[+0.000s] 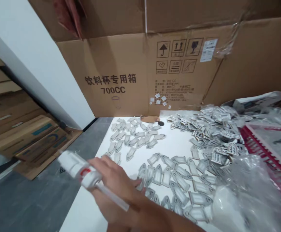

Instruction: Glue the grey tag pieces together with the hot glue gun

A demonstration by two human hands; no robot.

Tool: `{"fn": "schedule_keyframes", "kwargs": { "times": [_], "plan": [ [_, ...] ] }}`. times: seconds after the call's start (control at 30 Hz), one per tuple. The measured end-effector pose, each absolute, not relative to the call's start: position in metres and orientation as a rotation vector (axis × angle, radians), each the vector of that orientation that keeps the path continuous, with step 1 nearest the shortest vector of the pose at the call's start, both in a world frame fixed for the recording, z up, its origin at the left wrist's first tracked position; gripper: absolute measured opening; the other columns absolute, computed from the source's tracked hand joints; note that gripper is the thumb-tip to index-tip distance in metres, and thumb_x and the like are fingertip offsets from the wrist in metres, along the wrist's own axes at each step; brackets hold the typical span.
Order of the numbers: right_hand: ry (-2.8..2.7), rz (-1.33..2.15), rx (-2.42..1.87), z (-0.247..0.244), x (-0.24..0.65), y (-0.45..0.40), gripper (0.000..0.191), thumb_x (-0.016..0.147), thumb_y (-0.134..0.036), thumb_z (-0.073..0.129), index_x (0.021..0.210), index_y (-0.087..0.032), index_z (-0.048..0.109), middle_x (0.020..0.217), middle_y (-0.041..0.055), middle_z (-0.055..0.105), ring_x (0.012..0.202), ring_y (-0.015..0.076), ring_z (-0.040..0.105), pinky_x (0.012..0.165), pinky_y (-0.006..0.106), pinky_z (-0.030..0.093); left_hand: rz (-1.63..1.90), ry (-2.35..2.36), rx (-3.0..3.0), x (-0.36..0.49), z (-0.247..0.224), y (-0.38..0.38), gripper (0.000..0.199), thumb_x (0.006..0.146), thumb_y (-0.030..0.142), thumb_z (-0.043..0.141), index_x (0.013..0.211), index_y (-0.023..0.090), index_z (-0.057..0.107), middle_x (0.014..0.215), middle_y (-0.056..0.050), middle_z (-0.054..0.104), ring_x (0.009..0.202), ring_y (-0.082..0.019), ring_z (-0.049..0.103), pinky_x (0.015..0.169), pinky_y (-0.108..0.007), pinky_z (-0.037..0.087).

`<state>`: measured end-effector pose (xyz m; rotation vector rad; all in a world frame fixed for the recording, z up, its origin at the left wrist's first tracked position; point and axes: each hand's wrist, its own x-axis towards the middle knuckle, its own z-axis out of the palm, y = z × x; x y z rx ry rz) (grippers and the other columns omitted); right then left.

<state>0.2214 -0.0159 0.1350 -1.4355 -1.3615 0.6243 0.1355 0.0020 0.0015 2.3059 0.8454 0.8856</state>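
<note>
My right hand point(113, 182) reaches in from the lower right, its fingers wrapped round a white glue gun point(79, 169) with a red mark. The gun's front end points up and left, and a pale glue stick point(113, 196) sticks out of its back. Under the right forearm, fingertips of my left hand point(137, 183) show beside the grey tag-shaped pieces point(158, 175). The forearm hides most of that hand, so its grip is unclear. These flat pieces have one pointed end with a small hole and lie in loose rows on a white table point(140, 161).
Striped pieces point(223, 133) are heaped at the right, near a pink basket point(263, 148) and clear plastic bags point(248, 193). A large cardboard box point(121, 58) walls off the back. Flattened cartons point(31, 135) lean at the left, beyond the grey floor point(43, 196).
</note>
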Motion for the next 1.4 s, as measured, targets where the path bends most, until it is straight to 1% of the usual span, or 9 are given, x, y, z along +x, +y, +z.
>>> {"fn": "schedule_keyframes", "kwargs": {
  "times": [0.17,0.27,0.4,0.67,0.87,0.97,1.23,1.3,1.4],
  "plan": [
    [-1.559,0.431,-1.46,0.124,0.227,-0.013,0.032,0.097,-0.031,0.065,0.128,-0.03,0.059,0.112,0.0011,0.063,0.097,0.0222,0.066,0.086,0.032,0.054,0.75,0.507,2.41,0.248,0.026,0.001,0.014,0.097,0.031,0.068,0.103,0.028,0.079,0.086,-0.003,0.073,0.088,-0.023,0.07,0.08,-0.037,0.057],
    [-1.603,0.392,-1.395,0.119,0.23,-0.003,0.043,0.094,-0.034,0.069,0.134,-0.031,0.054,0.111,0.0005,0.061,0.097,0.0223,0.066,0.083,0.031,0.055,0.645,0.462,2.501,0.304,0.036,0.007,0.01,0.096,0.026,0.069,0.098,0.024,0.079,0.09,-0.004,0.072,0.095,-0.023,0.068,0.087,-0.037,0.054],
    [-1.665,0.425,-1.395,0.121,0.238,0.007,0.036,0.093,-0.039,0.068,0.127,-0.032,0.057,0.107,0.0,0.06,0.09,0.0232,0.067,0.078,0.034,0.059,0.552,0.43,2.582,0.346,0.024,0.02,0.009,0.096,0.024,0.07,0.093,0.022,0.079,0.093,-0.005,0.072,0.097,-0.023,0.068,0.089,-0.036,0.053],
    [-1.656,0.327,-1.499,0.15,0.259,-0.005,0.029,0.101,-0.046,0.059,0.124,-0.029,0.06,0.111,0.0009,0.067,0.095,0.0228,0.072,0.077,0.033,0.06,0.411,0.407,2.679,0.358,0.008,0.033,0.005,0.091,0.019,0.075,0.093,0.022,0.078,0.099,-0.004,0.07,0.097,-0.022,0.066,0.088,-0.035,0.053],
    [-1.695,0.339,-1.448,0.16,0.273,-0.013,0.028,0.094,-0.026,0.059,0.122,-0.027,0.057,0.111,0.0018,0.067,0.092,0.0212,0.071,0.075,0.029,0.056,0.329,0.348,2.778,0.358,0.017,0.033,0.006,0.094,0.022,0.072,0.096,0.022,0.078,0.101,-0.006,0.07,0.103,-0.026,0.063,0.094,-0.042,0.051],
    [-1.709,0.347,-1.45,0.158,0.273,-0.013,0.03,0.089,-0.025,0.062,0.119,-0.027,0.055,0.11,0.0025,0.067,0.093,0.0222,0.071,0.075,0.03,0.056,0.299,0.331,2.81,0.358,0.021,0.033,0.008,0.097,0.027,0.071,0.096,0.022,0.078,0.103,-0.006,0.07,0.103,-0.027,0.063,0.096,-0.045,0.049],
    [-1.683,0.259,-1.32,0.123,0.254,-0.002,0.065,0.076,-0.045,0.071,0.133,-0.027,0.045,0.114,0.0042,0.059,0.093,0.025,0.066,0.076,0.033,0.057,0.26,0.373,2.806,0.353,0.021,0.032,0.016,0.098,0.027,0.068,0.111,0.023,0.077,0.108,-0.006,0.07,0.106,-0.025,0.064,0.095,-0.04,0.05],
    [-1.683,0.259,-1.311,0.122,0.253,-0.003,0.067,0.075,-0.046,0.071,0.133,-0.027,0.045,0.114,0.0047,0.058,0.092,0.025,0.065,0.077,0.033,0.058,0.248,0.379,2.804,0.354,0.021,0.033,0.021,0.097,0.028,0.069,0.116,0.024,0.076,0.11,-0.006,0.07,0.107,-0.025,0.065,0.095,-0.039,0.05],
    [-1.693,0.257,-1.326,0.125,0.254,-0.006,0.064,0.075,-0.046,0.07,0.131,-0.026,0.046,0.114,0.0054,0.059,0.091,0.025,0.065,0.077,0.034,0.058,0.208,0.359,2.82,0.358,0.024,0.035,0.016,0.095,0.026,0.07,0.108,0.024,0.077,0.107,-0.006,0.07,0.104,-0.027,0.066,0.094,-0.041,0.05]
  ]
}}
